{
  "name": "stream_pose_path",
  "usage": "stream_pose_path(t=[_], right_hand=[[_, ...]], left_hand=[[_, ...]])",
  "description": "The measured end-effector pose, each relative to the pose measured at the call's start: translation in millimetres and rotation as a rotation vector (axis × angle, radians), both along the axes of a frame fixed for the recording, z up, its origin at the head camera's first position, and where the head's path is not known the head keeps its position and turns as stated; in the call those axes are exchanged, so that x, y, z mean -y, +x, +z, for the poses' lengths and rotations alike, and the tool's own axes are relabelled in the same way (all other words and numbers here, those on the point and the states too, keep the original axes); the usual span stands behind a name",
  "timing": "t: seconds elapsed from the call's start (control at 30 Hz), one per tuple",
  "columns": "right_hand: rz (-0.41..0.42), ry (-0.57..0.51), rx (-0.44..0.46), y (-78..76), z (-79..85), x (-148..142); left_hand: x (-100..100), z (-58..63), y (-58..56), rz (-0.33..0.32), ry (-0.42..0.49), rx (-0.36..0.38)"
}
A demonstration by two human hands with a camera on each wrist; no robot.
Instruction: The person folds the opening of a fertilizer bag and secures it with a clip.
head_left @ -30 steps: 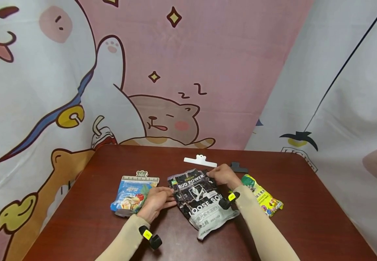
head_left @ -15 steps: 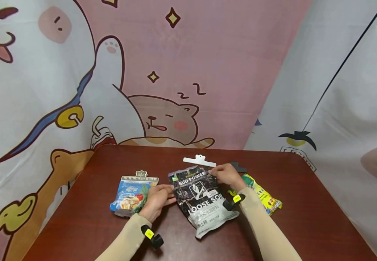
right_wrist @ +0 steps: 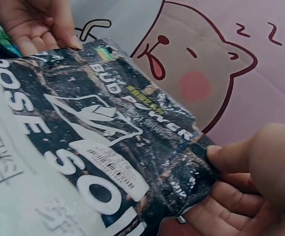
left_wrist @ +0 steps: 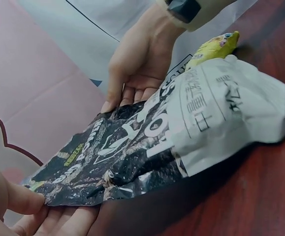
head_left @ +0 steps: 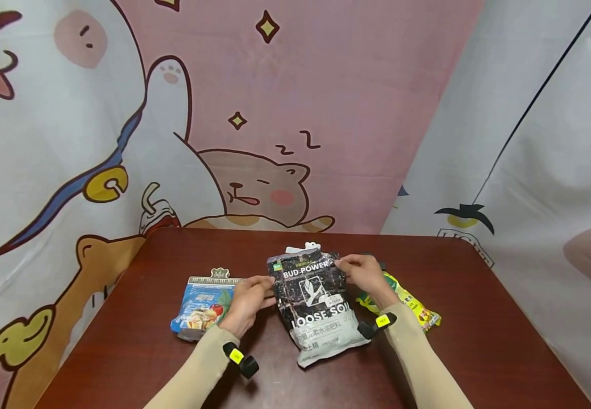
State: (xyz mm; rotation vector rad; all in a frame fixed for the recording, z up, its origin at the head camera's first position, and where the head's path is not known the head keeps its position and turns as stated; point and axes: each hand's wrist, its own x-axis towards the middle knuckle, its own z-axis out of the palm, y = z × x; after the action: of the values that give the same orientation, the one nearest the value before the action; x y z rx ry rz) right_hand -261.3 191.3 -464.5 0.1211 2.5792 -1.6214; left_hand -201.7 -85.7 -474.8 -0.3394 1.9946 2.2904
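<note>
Soil bag [head_left: 316,307], black above and white below, held midway between the left and right edges of the table [head_left: 479,352].
Left hand [head_left: 248,303] and right hand [head_left: 368,277] each pinch it near an upper corner. White end bulges. Left wrist view shows the black part raised, shadow beneath, unclear from the head; right wrist view alone resolves the barcode sticker [right_wrist: 113,169].
</note>
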Motion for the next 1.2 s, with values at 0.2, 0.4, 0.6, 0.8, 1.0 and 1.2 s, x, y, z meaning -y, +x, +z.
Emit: stream_pose_path(t=[0.2,0.4,0.6,0.8,1.0,1.2], right_hand=[[-0.052,-0.044,-0.021,11.7,7.1,-5],[-0.088,-0.097,-0.046,23.6,11.2,-7],[-0.103,-0.118,-0.059,35.3,18.5,-11],[-0.083,-0.152,-0.115,42.6,28.6,-14],[-0.061,-0.165,-0.145,44.9,36.3,-14],[-0.037,-0.150,-0.176,51.4,39.5,-15]], left_hand=[[-2,6.9,-8.6,0.002,-0.012,-0.031],[-2,13.3,-14.0,0.001,-0.029,-0.081],[-3,22.4,-18.8,-0.007,-0.030,-0.121],[-2,33.4,-21.0,-0.017,-0.053,-0.167],[1,44.3,-18.4,-0.006,-0.088,-0.191],[3,49.1,-10.3,0.002,-0.104,-0.204]])
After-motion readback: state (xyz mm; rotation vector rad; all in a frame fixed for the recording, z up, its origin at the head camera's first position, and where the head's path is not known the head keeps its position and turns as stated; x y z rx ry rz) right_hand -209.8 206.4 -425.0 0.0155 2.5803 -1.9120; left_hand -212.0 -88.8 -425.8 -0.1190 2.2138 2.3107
